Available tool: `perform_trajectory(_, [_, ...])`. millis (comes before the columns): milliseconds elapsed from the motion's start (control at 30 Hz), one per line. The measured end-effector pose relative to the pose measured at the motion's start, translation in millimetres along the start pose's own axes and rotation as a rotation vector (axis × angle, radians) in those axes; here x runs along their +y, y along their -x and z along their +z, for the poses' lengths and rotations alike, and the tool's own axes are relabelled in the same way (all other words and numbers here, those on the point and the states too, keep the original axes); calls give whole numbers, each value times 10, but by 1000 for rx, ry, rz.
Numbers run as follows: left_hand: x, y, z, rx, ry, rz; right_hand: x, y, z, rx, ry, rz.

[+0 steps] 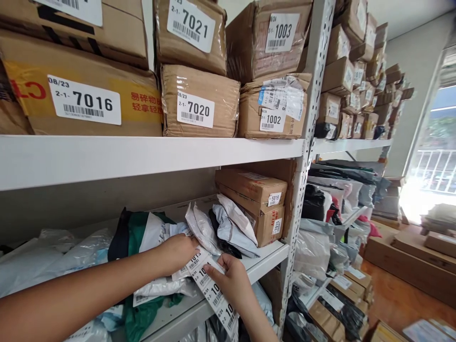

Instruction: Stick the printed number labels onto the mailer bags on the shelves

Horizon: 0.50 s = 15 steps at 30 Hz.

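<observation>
Both my hands reach into the lower shelf (263,259) among soft mailer bags. My left hand (178,251) is closed on a white mailer bag (164,285), its fingers pressed against the bag's top. My right hand (230,280) pinches a strip of white barcode labels (213,289) that runs from the bag down past the shelf edge. Grey and white mailer bags (228,228) stand upright just behind my hands, and a green bag (137,228) lies to the left.
Numbered cardboard boxes (194,102) fill the upper shelf, with two more boxes (260,199) at the lower shelf's right end. A perforated metal upright (302,161) divides the shelving bays. More parcels crowd the right bay, and flat boxes (409,256) lie on the floor by a window.
</observation>
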State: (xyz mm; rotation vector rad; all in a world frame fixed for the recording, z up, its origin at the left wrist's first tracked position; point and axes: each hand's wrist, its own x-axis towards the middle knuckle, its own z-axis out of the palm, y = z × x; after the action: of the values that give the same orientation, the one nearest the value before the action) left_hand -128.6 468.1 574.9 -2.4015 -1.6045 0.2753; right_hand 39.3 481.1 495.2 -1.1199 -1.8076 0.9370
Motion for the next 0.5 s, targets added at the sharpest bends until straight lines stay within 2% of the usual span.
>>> perform_trajectory(67, [42,9,-1,14,-23,-62,22,66,-79,-41,49,1])
perform_trajectory(200, [108,64,-68,-8,-36,-197,79,166,-222,-37,119,57])
perform_trajectory(367, [95,119,-147,-23,93,-112,138,229,-334,-176,51,61])
perform_trajectory(500, [131,103,-157,-89,74,-122,178,253,-478,-250,142,86])
